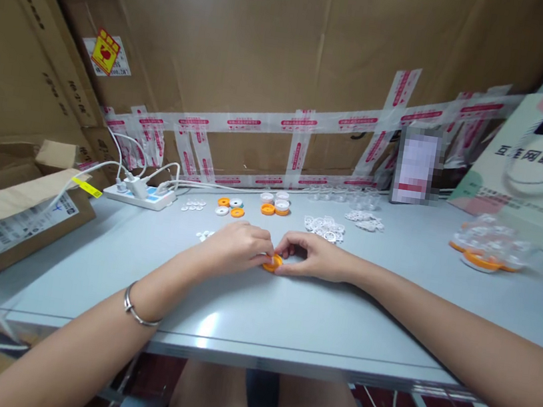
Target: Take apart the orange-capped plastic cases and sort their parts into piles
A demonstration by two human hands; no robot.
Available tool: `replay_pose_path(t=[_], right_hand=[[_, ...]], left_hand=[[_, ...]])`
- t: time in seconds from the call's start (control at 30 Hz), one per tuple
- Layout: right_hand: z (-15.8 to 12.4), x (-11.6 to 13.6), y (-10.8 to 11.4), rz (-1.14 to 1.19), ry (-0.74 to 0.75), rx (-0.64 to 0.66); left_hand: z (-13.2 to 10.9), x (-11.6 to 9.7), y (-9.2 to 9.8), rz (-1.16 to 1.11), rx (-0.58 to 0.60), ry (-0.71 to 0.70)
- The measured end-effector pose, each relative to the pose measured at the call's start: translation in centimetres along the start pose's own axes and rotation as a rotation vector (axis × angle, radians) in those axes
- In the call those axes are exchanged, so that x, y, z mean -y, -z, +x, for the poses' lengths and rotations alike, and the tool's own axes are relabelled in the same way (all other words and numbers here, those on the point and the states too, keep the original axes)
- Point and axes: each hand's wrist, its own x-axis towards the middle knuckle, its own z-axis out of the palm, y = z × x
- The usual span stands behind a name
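Note:
An orange round shallow piece with a raised rim (274,264) lies on the table near its middle. My right hand (317,256) grips it at the right side, thumb in front and fingers behind. From the left, my left hand (239,247) reaches over the piece with its fingertips pinched together inside the rim. A whitish bit shows at those fingertips, too small to name. Just behind my left hand lie several tiny white parts (204,236). Farther back are orange and white round pieces (236,212) and a stack of similar ones (267,209).
White gear-like parts (324,228) lie behind my right hand, with clear caps (348,195) along the back. Assembled clear-topped pieces (491,244) are piled at right. A power strip (139,193), an open carton (21,222), a phone (415,166) and a paper bag (533,173) surround the workspace.

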Motion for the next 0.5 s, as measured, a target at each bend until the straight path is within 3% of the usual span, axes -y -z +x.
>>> replay_pose_path(t=[0.17,0.5], right_hand=[[0.01,0.22,0.03,-0.004,-0.021,-0.008],[-0.10,0.15,-0.15,0.012,-0.032,-0.023]], left_hand=[[0.13,0.15,-0.67,0.191,-0.043,-0.097],[0.25,0.06,-0.85,0.356,-0.109,-0.218]])
